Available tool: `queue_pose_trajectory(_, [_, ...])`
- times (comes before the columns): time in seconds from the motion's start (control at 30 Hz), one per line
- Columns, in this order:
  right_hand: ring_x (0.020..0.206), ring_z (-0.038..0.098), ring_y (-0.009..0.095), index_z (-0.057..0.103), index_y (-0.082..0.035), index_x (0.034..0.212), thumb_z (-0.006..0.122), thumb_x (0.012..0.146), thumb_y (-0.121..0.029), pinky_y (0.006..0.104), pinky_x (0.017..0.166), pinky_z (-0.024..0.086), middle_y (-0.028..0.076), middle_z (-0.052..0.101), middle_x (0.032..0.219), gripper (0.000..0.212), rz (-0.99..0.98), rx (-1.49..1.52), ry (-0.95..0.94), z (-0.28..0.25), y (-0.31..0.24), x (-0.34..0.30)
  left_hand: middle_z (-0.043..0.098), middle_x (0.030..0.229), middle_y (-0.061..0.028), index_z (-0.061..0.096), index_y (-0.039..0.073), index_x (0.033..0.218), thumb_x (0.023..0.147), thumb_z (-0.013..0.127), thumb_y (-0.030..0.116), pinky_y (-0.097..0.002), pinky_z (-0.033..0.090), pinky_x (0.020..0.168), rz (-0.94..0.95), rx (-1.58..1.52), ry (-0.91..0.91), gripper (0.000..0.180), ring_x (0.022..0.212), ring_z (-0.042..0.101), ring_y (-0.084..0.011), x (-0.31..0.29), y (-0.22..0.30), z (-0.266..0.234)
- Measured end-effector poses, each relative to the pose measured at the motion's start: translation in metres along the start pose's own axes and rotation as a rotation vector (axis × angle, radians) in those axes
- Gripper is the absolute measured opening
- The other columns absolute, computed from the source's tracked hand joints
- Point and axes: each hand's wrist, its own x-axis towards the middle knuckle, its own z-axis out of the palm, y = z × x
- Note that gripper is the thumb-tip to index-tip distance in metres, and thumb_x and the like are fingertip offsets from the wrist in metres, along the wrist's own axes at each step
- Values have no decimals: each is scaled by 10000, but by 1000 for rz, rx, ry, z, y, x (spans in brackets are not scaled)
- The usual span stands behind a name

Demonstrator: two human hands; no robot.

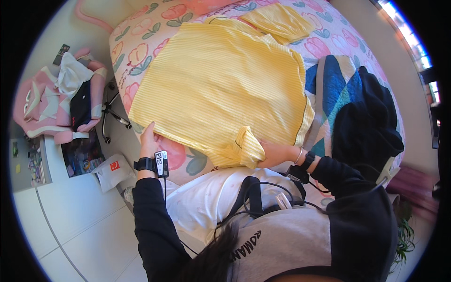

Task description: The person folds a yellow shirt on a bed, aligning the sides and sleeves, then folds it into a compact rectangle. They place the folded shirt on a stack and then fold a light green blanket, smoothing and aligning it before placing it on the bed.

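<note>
A yellow striped shirt with dark piping lies spread out on a flower-patterned bed. My left hand pinches its near left corner at the hem. At the near edge, my right hand is closed on a sleeve that is bunched and folded over; the cloth hides some of its fingers. Both wrists carry black straps with small devices, and a bracelet circles the right wrist. Beyond the shirt lies a second yellow garment, folded.
Black clothing and a blue, green and white quilted cloth lie on the bed at right. Off the left side stand a pink and white chair with clothes on it and a white bag. Cables hang at my waist.
</note>
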Motion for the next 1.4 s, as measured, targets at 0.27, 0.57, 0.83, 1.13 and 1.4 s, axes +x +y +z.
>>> queue_pose_trajectory(0.27, [815,600,300,602,-45,1026,647,730,-161,365,755,487,169,648,921,321,221,340,-75,25,-5,14,594,1013,-133,510,20,1176,811,615,53,-395,541,734,111,83,41,381,915,607,-277,35,15,-7])
queue_pose_trajectory(0.57, [1119,505,218,467,-25,1262,632,764,-65,324,977,385,129,561,1192,526,202,347,173,-75,-38,12,562,869,-31,410,123,1245,807,549,52,-216,387,450,154,534,-24,464,591,487,-98,82,87,5])
queue_pose_trajectory(0.83, [890,610,221,571,-4,1123,637,777,-147,332,782,475,144,650,969,380,269,85,341,-171,-2,31,581,919,-5,549,64,1053,854,549,91,-236,465,672,368,358,-228,201,795,546,-100,98,124,90])
queue_pose_trajectory(1.13, [711,628,307,632,22,956,654,778,-280,375,650,482,207,642,782,351,460,-118,437,-169,49,25,465,1312,-130,207,27,1440,846,618,133,-313,349,1009,531,444,-279,730,1238,425,-215,65,98,121])
queue_pose_trajectory(1.4, [646,595,131,620,-32,1018,581,882,-361,275,583,468,45,639,827,358,723,439,949,-164,81,27,530,1231,-187,408,3,1308,789,678,223,-320,403,943,899,947,-36,625,1145,516,-278,139,77,69])
